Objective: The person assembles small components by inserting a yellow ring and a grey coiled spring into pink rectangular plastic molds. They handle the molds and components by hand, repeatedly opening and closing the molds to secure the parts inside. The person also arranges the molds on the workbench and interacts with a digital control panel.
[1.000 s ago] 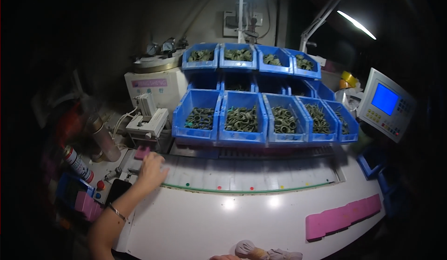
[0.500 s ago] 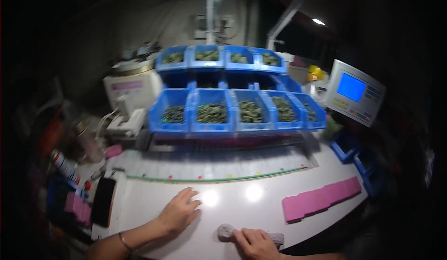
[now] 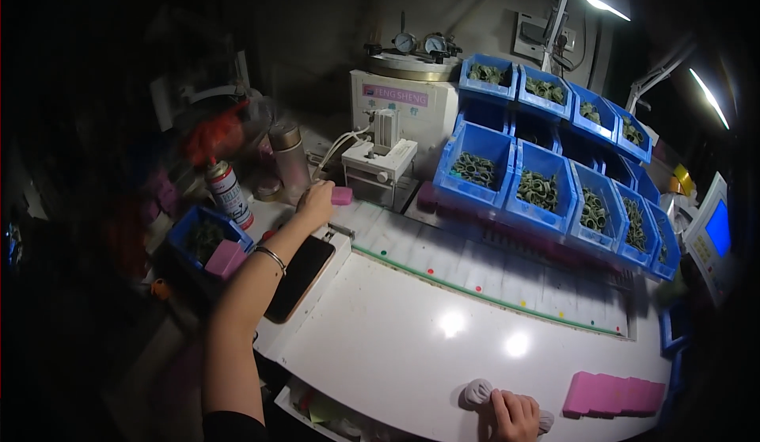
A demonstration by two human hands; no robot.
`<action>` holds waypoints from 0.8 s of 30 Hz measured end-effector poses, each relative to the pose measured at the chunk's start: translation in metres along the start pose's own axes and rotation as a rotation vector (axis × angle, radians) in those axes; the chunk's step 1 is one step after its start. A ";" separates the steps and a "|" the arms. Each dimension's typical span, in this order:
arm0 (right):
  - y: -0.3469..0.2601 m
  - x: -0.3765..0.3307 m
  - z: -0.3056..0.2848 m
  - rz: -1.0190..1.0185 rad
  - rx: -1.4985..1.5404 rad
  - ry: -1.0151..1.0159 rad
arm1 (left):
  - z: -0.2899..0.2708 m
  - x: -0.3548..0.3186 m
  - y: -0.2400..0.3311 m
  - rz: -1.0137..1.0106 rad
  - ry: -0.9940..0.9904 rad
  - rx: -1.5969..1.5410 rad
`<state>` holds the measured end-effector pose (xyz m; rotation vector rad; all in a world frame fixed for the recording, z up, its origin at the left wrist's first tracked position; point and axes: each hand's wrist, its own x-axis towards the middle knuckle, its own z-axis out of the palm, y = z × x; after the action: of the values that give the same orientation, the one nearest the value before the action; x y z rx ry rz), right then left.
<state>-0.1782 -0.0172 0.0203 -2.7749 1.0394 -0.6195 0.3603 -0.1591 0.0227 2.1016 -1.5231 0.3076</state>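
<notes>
My right hand is closed on a grey cloth bundle at the front of the white table. The bundle's rounded end sticks out left of my fingers, and a bit shows to their right. My left arm stretches far to the left, past a black phone. There my left hand is beside a small pink block and in front of a clear bottle with a metallic cap. Its fingertips are hidden, so I cannot tell whether they hold anything.
Blue bins holding small greenish ring-like pieces stand in tiers at the back. A striped panel with a green edge lies before them. Pink blocks sit at the right. A spray can and blue tray are at the left.
The view has turned to the left. My left hand has gone from above the middle of the table to the far left, by the small pink block. The right hand stays on the grey cloth bundle.
</notes>
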 end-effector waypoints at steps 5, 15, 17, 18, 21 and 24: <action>0.010 0.024 -0.001 -0.038 0.016 0.025 | 0.034 0.042 -0.048 0.132 -0.288 0.075; 0.238 0.041 -0.154 0.296 -0.527 0.539 | 0.020 0.059 -0.027 0.156 -0.291 -0.021; 0.295 0.021 -0.210 0.463 -0.656 0.691 | 0.018 0.062 -0.018 0.130 -0.312 -0.006; 0.326 0.002 -0.233 0.478 -0.821 0.747 | 0.020 0.063 -0.012 0.129 -0.318 0.001; 0.368 -0.027 -0.264 0.693 -1.001 0.704 | 0.013 0.064 0.000 0.118 -0.332 0.036; 0.385 -0.032 -0.269 0.687 -1.086 0.676 | 0.010 0.068 0.000 0.105 -0.346 0.051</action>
<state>-0.5435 -0.2787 0.1599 -2.4824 3.0366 -1.1331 0.3817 -0.2195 0.0464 2.2029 -1.8431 0.0170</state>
